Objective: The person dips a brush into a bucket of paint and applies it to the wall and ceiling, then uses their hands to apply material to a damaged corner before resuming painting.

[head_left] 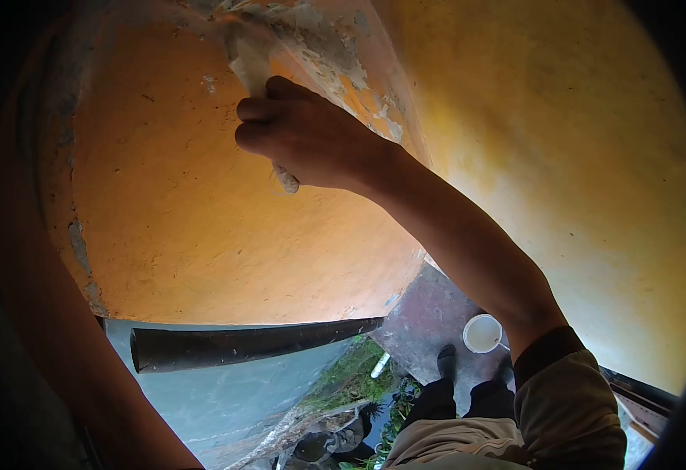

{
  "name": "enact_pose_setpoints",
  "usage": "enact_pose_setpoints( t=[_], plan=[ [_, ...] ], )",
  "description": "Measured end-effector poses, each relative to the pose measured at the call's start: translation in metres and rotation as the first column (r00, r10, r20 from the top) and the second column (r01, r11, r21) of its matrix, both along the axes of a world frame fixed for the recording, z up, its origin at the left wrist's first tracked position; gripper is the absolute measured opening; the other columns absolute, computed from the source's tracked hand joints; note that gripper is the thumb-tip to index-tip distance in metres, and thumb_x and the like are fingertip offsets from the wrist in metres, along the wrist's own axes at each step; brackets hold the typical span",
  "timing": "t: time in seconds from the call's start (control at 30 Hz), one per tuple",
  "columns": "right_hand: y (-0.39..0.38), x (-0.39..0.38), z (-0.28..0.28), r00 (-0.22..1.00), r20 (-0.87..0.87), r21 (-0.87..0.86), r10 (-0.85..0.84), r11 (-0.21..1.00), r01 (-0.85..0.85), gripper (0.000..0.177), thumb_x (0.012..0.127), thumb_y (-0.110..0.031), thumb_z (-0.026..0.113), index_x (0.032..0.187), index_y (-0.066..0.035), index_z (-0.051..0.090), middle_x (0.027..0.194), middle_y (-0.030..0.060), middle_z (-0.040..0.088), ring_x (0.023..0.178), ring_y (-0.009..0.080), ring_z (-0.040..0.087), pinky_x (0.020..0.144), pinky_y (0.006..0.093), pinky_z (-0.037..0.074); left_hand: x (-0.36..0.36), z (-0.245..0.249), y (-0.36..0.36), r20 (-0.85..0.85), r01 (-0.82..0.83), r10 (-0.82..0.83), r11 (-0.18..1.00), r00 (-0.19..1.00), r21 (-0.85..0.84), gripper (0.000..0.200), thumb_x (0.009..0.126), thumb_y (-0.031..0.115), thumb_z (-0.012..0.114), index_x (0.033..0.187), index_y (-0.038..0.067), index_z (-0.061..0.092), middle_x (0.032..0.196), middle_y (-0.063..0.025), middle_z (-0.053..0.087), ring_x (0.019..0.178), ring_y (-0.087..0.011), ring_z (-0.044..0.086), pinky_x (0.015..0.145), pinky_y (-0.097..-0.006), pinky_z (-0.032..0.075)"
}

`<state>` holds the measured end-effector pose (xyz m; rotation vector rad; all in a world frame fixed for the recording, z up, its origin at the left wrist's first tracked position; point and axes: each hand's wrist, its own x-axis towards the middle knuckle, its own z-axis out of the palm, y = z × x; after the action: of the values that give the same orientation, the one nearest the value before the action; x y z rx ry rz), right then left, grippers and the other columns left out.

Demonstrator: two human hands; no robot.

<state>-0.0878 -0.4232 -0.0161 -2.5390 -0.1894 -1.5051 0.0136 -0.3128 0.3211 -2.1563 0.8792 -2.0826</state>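
Right hand (pixel 311 137), 11 o'clock: clenched round scraper (pixel 250 66) | left fingers: can't tell | scraped-loose paint (pixel 339 48) could foul bucket (pixel 483 334), 4 o'clock

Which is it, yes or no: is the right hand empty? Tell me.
No, the right hand is closed around a flat tool, whose handle end shows below it.

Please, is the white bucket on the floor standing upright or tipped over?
Upright: the bucket stands on the floor near a dark shoe, its round mouth facing up.
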Motion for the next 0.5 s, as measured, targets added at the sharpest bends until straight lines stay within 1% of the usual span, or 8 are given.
enact_pose_setpoints(
  t=[0.07,0.13,0.23,0.3,0.37,0.4,0.47,0.5],
  plan=[
    [-0.003,0.001,-0.016,0.998,-0.045,-0.088,-0.04,0.996,0.036,0.017,0.07,-0.009,0.075,0.083,-0.01,0.064,0.096,0.0019,0.06,0.096,0.0266,0.058,0.086,0.0352,0.054,-0.002,0.0,-0.002,0.008,-0.005,0.005,1.0,1.0,-0.008,0.088,0.059,0.045,0.091,0.124,-0.003,0.055,0.113,-0.0267,0.068,0.104,-0.0445,0.067,0.09,-0.0508,0.055],
    [-0.011,-0.001,-0.084,0.98,-0.166,-0.116,-0.108,0.989,0.09,0.019,0.068,-0.009,0.077,0.081,-0.011,0.063,0.095,0.0008,0.059,0.096,0.0261,0.057,0.087,0.0354,0.053,-0.005,-0.001,-0.004,0.006,-0.004,0.004,1.0,1.0,-0.01,0.088,0.059,0.045,0.091,0.124,-0.003,0.055,0.113,-0.0267,0.068,0.104,-0.0445,0.067,0.09,-0.0509,0.055],
    [-0.011,-0.02,-0.222,0.913,-0.407,0.105,0.031,0.994,0.013,0.02,0.067,-0.003,0.075,0.078,-0.009,0.059,0.093,0.0021,0.057,0.095,0.027,0.055,0.086,0.0368,0.052,-0.006,-0.002,-0.005,0.0,-0.001,0.001,1.0,1.0,-0.028,0.089,0.059,0.045,0.091,0.124,-0.003,0.055,0.113,-0.0268,0.068,0.104,-0.0444,0.067,0.09,-0.051,0.055],
    [-0.01,-0.026,-0.277,0.86,-0.494,0.281,0.127,0.959,0.02,0.022,0.066,0.002,0.072,0.076,-0.009,0.056,0.091,0.0029,0.056,0.093,0.0276,0.055,0.081,0.0372,0.05,-0.006,-0.003,-0.007,-0.003,0.004,-0.004,0.999,1.0,-0.034,0.089,0.059,0.045,0.091,0.124,-0.004,0.054,0.113,-0.0269,0.068,0.104,-0.0444,0.067,0.09,-0.051,0.055],
    [-0.008,-0.025,-0.296,0.853,-0.478,0.412,0.208,0.911,0.008,0.023,0.065,0.004,0.07,0.075,-0.008,0.053,0.09,0.0037,0.056,0.092,0.028,0.055,0.079,0.0373,0.049,-0.008,-0.002,-0.008,0.0,0.002,-0.002,0.999,1.0,-0.038,0.089,0.059,0.045,0.091,0.124,-0.004,0.054,0.113,-0.027,0.068,0.104,-0.0443,0.067,0.09,-0.0511,0.055],
    [-0.002,-0.012,-0.294,0.924,-0.301,0.506,0.235,0.861,-0.054,0.022,0.064,0.005,0.067,0.075,-0.007,0.051,0.086,0.007,0.056,0.082,0.0296,0.056,0.071,0.0393,0.048,-0.008,-0.003,-0.01,-0.003,0.006,-0.006,0.999,1.0,-0.038,0.089,0.059,0.045,0.09,0.125,-0.004,0.054,0.113,-0.027,0.068,0.104,-0.0443,0.067,0.09,-0.0511,0.055],
    [0.014,0.002,-0.234,0.969,-0.128,0.757,0.211,0.652,-0.042,0.02,0.066,0.005,0.064,0.076,-0.005,0.05,0.083,0.0105,0.056,0.073,0.032,0.057,0.065,0.0421,0.048,-0.008,-0.004,-0.012,-0.012,0.011,-0.011,0.999,1.0,-0.038,0.089,0.06,0.045,0.09,0.125,-0.004,0.054,0.113,-0.0271,0.068,0.104,-0.0443,0.067,0.09,-0.0511,0.055],
    [0.02,0.005,-0.193,0.989,-0.017,0.773,0.146,0.63,-0.08,0.019,0.067,0.004,0.064,0.077,-0.004,0.05,0.082,0.0125,0.056,0.07,0.0335,0.059,0.06,0.044,0.048,-0.009,-0.004,-0.012,-0.013,0.01,-0.011,0.999,1.0,-0.042,0.089,0.06,0.045,0.09,0.125,-0.004,0.054,0.113,-0.0271,0.068,0.104,-0.0443,0.067,0.09,-0.0512,0.055]
  ],
)
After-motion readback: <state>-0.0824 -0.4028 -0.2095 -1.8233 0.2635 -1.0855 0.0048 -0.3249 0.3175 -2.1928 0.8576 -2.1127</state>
